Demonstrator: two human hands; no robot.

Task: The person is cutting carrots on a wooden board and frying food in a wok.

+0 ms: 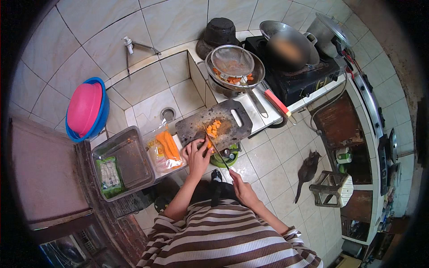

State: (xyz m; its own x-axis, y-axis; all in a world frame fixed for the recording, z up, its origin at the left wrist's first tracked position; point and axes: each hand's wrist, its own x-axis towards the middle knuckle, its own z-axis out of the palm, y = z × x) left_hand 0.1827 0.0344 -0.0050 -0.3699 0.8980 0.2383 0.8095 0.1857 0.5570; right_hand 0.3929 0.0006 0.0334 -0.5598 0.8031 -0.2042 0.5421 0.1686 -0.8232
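A worn dark cutting board [191, 124] lies across the near edge of the sink, its handle slot to the right. On it sits a small pile of diced orange carrot [215, 126]. My left hand [197, 157] holds down a carrot piece [209, 145] at the board's near edge, partly hidden by my fingers. In my right hand [245, 191] is the handle of a kitchen knife [220, 155], its blade slanting up to the left between the held piece and the pile. Beside my left hand, a clear plastic bag [159, 155] contains peeled carrots [167, 144].
Left stands a grey plastic basin [135, 160] with a green packet [110, 177]. A strainer [232, 60] rests over a metal bowl [259, 72] of cut vegetables. Behind are a gas stove [285, 85] and wok [313, 55]. A cat [307, 171] and stool [335, 189] occupy the floor.
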